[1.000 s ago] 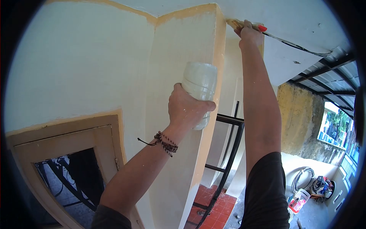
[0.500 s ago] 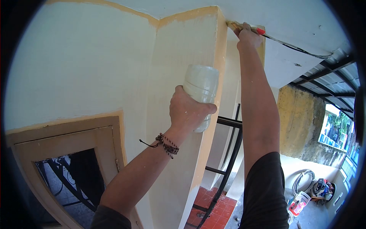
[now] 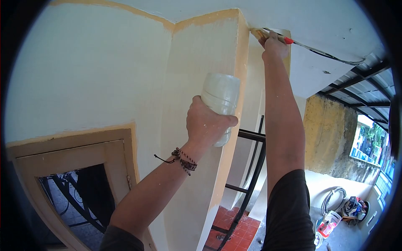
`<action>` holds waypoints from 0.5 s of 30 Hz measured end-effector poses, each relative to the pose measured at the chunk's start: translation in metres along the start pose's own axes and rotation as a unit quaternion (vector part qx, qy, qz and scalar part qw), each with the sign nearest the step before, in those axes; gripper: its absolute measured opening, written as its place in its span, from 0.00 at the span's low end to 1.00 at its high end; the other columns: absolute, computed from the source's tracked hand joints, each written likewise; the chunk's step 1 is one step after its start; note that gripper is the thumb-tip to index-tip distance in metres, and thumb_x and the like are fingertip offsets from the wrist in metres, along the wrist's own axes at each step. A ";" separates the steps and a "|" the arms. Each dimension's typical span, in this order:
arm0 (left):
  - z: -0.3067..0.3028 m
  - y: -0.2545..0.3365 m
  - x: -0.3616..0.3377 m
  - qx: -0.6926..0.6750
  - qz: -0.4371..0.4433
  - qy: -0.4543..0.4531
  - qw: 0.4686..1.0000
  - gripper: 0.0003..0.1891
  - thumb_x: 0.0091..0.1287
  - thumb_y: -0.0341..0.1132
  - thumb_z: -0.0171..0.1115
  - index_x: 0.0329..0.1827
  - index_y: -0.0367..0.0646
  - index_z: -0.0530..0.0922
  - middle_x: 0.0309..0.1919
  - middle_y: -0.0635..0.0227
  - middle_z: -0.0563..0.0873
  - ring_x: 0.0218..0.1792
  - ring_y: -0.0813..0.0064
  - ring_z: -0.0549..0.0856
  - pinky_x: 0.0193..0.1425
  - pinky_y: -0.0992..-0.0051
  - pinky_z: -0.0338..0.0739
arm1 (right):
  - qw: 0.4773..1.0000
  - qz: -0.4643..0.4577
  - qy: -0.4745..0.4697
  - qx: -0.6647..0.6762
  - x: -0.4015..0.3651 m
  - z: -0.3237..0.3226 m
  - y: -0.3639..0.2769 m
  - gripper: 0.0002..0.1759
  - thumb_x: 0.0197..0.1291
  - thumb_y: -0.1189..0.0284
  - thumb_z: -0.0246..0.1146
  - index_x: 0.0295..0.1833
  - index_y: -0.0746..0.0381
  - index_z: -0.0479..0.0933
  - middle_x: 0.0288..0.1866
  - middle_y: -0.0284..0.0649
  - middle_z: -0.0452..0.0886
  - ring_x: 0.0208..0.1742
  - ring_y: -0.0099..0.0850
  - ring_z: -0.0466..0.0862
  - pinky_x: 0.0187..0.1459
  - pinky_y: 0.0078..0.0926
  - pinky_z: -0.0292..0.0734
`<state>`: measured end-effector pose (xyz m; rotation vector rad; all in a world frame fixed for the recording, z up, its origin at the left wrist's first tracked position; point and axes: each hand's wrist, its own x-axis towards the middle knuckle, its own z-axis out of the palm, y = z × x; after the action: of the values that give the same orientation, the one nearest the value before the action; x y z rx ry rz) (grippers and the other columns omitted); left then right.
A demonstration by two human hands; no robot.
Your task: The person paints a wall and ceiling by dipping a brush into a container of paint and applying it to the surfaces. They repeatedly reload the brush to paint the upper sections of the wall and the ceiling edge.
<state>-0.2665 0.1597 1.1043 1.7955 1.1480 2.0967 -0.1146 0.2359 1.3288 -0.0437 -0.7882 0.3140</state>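
Note:
My left hand (image 3: 209, 122) is wrapped round a translucent plastic container (image 3: 222, 93) with a pale, whitish look, held in front of the wall corner. High up near the ceiling, my right hand (image 3: 275, 44) grips a paintbrush (image 3: 287, 40) with a red-tipped handle. Its bristles point left, against the top of the wall beside the corner; my fingers partly cover the brush. An orange-cream strip (image 3: 242, 54) of paint runs down the corner edge and along the top of the pale wall (image 3: 201, 50).
Cables (image 3: 324, 53) run along the ceiling close to my right hand. A black metal ladder-like frame (image 3: 251, 180) stands below, over red floor tiles (image 3: 243, 230). At left is a brown-framed door (image 3: 71, 146). A coiled hose (image 3: 333, 198) and a box of tools (image 3: 328, 224) lie lower right.
My right hand and the brush appear slightly lower in the view, with the brush turned a little. The container in my left hand sits marginally lower, still held.

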 end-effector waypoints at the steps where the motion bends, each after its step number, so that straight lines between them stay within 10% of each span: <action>1: 0.000 0.000 0.000 -0.002 -0.002 -0.002 1.000 0.37 0.35 0.36 0.77 0.48 0.29 0.69 0.41 0.51 0.82 0.40 0.58 0.85 0.44 0.63 0.83 | 1.000 0.008 0.005 0.007 0.000 0.002 0.003 0.17 0.61 0.75 0.63 0.44 0.80 0.71 0.37 0.52 0.82 0.24 0.35 0.85 0.22 0.24 0.84; 15: 0.000 0.000 0.000 -0.001 0.005 0.000 1.000 0.36 0.35 0.36 0.77 0.47 0.29 0.69 0.41 0.51 0.81 0.40 0.57 0.85 0.43 0.63 0.83 | 0.994 -0.001 -0.096 -0.047 -0.006 0.021 -0.034 0.19 0.60 0.72 0.65 0.48 0.76 0.71 0.38 0.51 0.83 0.28 0.35 0.87 0.30 0.22 0.87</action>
<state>-0.2662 0.1595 1.1042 1.8029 1.1387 2.1033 -0.1239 0.1999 1.3446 -0.1025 -0.9944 0.2820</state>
